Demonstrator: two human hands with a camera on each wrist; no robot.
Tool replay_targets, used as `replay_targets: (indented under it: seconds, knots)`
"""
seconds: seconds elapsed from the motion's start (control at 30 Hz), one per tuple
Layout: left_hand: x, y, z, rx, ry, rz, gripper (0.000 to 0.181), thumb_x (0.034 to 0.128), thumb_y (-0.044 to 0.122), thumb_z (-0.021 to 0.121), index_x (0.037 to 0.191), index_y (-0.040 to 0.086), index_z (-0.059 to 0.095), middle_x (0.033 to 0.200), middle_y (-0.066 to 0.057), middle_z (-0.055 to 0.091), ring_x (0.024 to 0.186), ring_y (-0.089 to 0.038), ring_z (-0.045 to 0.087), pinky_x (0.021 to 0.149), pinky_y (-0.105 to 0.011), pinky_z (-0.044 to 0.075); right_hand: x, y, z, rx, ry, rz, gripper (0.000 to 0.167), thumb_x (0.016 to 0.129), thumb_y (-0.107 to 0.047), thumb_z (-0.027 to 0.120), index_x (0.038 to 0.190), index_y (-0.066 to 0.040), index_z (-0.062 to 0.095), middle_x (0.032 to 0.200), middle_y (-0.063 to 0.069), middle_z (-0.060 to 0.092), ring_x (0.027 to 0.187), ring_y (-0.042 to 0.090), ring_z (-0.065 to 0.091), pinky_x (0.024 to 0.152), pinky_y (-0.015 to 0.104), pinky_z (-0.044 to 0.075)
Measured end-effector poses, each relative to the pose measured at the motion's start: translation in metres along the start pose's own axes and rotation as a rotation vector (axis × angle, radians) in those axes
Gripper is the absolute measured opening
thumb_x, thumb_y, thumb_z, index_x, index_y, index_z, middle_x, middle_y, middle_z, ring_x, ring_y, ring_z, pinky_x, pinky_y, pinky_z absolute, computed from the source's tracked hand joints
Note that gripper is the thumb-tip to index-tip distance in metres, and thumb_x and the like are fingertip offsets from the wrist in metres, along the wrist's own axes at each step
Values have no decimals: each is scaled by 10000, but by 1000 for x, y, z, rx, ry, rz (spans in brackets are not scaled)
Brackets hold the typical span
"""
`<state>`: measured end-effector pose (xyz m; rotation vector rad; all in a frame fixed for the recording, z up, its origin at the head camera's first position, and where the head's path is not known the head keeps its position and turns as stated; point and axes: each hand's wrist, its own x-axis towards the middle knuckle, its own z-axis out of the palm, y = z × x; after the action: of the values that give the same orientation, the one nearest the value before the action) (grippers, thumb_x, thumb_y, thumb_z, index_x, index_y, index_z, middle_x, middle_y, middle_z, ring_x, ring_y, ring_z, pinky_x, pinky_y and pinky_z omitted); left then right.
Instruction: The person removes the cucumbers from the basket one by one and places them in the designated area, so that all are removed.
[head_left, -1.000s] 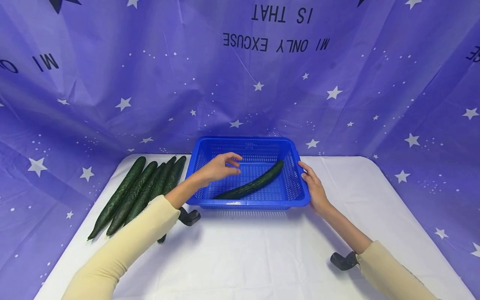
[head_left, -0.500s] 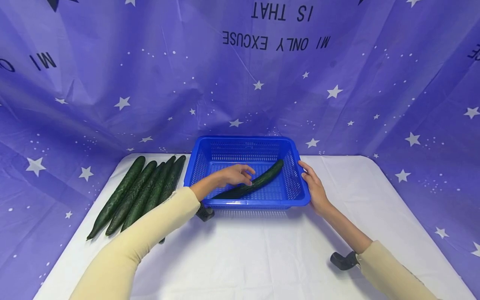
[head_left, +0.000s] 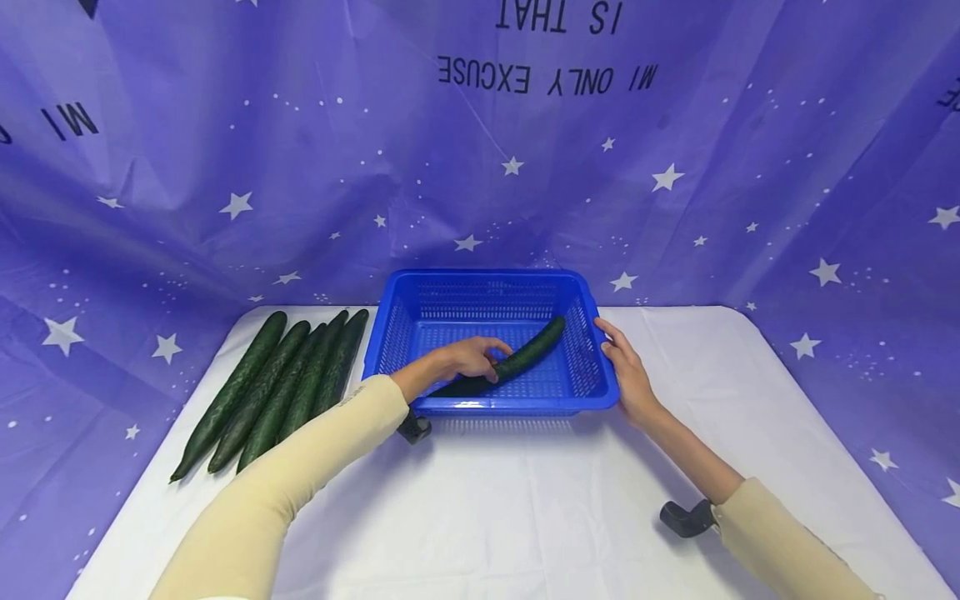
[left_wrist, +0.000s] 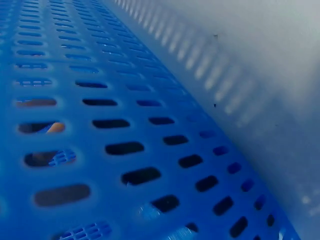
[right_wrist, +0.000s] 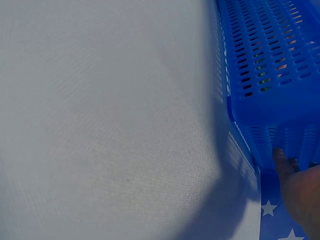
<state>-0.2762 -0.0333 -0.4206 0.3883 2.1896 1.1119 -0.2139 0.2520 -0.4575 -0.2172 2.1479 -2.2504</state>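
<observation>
A blue plastic basket (head_left: 487, 404) with slotted walls stands at the back middle of the table in the head view. A dark green cucumber (head_left: 536, 346) lies slantwise in it. My left hand (head_left: 468, 357) reaches over the front left into the basket, thumb and fingers on either side of the cucumber's middle, gripping it. My right hand (head_left: 630, 379) rests against the outside of the basket's right end with fairly straight fingers. The right wrist view shows a straight digit (right_wrist: 282, 165) touching the outer wall. Only the basket's slotted wall (left_wrist: 115, 135) fills the left wrist view.
Several more cucumbers (head_left: 240, 387) lie side by side at the left of the white-covered table (head_left: 540, 508). A purple curtain (head_left: 480, 192) with white stars and print hangs behind and at both sides. A black camera mount (head_left: 688, 518) sticks out below the right wrist.
My left hand has come down and right, from above the basket onto the cucumber, and taken hold of it. The right hand keeps its place at the basket's side.
</observation>
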Motion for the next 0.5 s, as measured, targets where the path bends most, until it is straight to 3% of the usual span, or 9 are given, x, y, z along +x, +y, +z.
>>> replay_targets:
  seconds: [0.17,0.27,0.5]
  knots:
    - [0,1,0,-31,-10,4,606,845,-143,655,1395,91,558,1296,-155,578,1209,-285,541,1030,-400,432,1,0,0,8,-2,-5,486,1107,-196,284,1581,-99,246,1486,218,321,1153,254,500,859,277,523]
    - [-1,3,-1,-5,-7,21,582,853,-115,649,1389,94,561,1292,-155,565,1194,-282,540,1028,-422,428,1,0,0,9,-1,-6,488,1106,-196,286,1581,-93,243,1473,220,325,1140,236,510,855,275,526]
    - [-5,6,-4,9,37,40,532,885,9,645,1401,119,573,1456,-186,461,1317,-332,455,1081,-523,359,-1,0,-1,5,-3,-7,488,1106,-200,286,1580,-94,244,1495,224,319,1164,259,500,859,277,525]
